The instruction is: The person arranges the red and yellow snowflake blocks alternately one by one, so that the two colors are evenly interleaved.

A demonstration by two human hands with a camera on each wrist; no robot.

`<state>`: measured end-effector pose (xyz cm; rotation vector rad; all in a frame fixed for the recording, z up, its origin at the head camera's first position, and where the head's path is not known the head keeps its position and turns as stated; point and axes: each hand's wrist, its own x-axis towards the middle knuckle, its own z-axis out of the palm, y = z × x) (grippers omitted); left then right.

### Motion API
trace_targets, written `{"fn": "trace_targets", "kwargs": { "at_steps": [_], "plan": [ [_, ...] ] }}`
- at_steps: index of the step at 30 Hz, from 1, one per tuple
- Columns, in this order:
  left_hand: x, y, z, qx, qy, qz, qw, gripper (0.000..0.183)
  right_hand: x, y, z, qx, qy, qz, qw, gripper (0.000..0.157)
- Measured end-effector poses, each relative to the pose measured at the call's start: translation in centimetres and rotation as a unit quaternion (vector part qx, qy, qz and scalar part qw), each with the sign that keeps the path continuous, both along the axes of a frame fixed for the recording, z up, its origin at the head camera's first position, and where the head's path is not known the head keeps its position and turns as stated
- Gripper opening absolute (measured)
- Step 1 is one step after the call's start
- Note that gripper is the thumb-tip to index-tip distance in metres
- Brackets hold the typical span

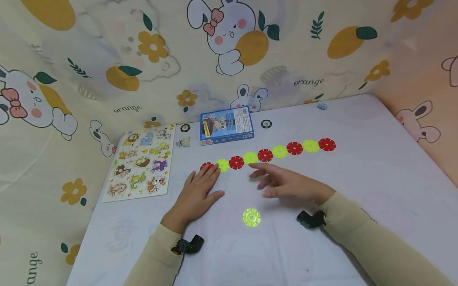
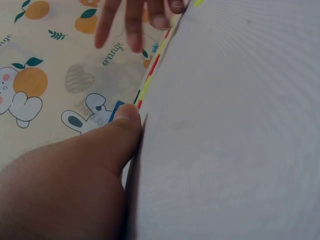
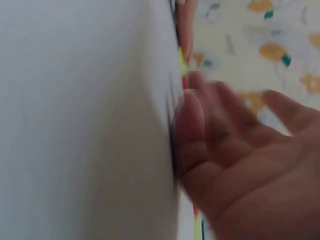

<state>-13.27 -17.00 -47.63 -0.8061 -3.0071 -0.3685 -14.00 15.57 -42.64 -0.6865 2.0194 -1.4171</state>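
A row of red and yellow-green notched plastic discs, alternating in colour, runs across the white table in the head view. My left hand lies flat with fingers straight, its fingertips over the red disc at the row's left end and beside a yellow-green disc. Just below the row, my right hand has loosely bent fingers and holds nothing. Its index fingertip is right at another yellow-green disc. One loose yellow-green disc lies nearer to me, between the two forearms. In the right wrist view, the right hand is blurred.
A blue box lies behind the row, with dark round chips on either side. On the left is a board of animal pictures, beside a small figure. A small blue item sits near the back edge.
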Motion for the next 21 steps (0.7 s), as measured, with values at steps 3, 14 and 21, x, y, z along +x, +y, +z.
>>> {"fn": "trace_targets", "kwargs": {
  "at_steps": [3,14,21],
  "plan": [
    [0.0,0.1,0.1,-0.001,-0.001,0.001,1.0,0.074,1.0,-1.3,-0.5,0.03,-0.015,0.046,0.998,0.082],
    [0.1,0.1,0.1,0.009,0.009,0.001,0.9999,0.073,3.1,-2.9,-0.8,0.14,0.107,0.109,0.978,0.032],
    [0.1,-0.1,0.3,0.007,0.002,-0.005,1.0,0.073,1.1,-0.4,0.7,0.09,0.059,0.009,0.994,0.02]
  ]
}}
